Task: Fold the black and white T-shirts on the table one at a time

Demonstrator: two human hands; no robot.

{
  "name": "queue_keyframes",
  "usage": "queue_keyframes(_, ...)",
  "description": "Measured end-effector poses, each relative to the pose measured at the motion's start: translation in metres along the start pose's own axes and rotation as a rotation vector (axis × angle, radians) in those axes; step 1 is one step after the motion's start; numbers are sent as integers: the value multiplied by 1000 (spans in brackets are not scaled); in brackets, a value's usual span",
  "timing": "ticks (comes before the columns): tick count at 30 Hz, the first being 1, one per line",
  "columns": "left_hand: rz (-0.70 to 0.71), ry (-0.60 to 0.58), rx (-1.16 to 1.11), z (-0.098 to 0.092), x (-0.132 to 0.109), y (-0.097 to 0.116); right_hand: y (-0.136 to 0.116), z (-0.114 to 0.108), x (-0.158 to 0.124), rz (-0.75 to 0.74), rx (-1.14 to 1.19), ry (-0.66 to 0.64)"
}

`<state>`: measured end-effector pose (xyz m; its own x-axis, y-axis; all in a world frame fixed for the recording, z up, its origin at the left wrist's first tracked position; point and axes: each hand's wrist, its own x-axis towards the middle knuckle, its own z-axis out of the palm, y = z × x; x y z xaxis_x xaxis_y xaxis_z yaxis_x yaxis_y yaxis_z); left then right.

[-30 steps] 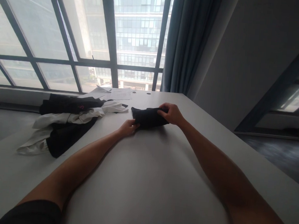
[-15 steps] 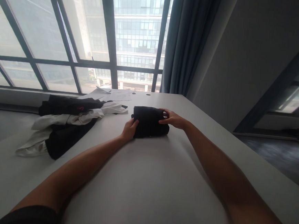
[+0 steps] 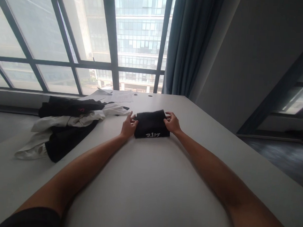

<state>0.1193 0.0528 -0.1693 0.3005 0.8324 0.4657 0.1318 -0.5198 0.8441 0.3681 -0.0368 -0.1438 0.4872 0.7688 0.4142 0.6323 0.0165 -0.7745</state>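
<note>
A black garment [image 3: 152, 122], folded into a small rectangle with white lettering on its near edge, lies on the white table [image 3: 146, 183]. At its left edge is my left hand [image 3: 128, 126], with the thumb against the cloth and a finger or two raised. On the opposite side my right hand [image 3: 172, 123] pinches the right edge between thumb and fingers. The underside of the folded cloth is hidden.
Loose dark and white clothes [image 3: 69, 121] are heaped on the left of the table. Papers [image 3: 118, 95] lie at its far end, near two dark holes. Behind stand the windows [image 3: 138, 39] and a blue-grey curtain [image 3: 191, 43].
The folded garment now lies flatter, and white lettering shows on its near side. My left hand has shifted slightly left and up; my right hand has moved down along the right edge.
</note>
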Motion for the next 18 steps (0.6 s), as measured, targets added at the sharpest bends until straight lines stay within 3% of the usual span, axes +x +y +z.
queue_keyframes(3,-13,-48,28,0,1,-8,5,3,-5,20,-131,-151)
queue_keyframes(7,22,-137,152,2,-2,-9,-2,-2,-9,-68,-226,-326)
queue_keyframes(10,85,-177,205,3,-6,-6,-10,1,-16,-173,-290,-308)
queue_keyframes(14,344,-183,241,2,-14,1,-17,10,-25,-356,-314,-208)
queue_keyframes(18,464,-136,273,3,-17,5,-13,18,-25,-309,-387,-208)
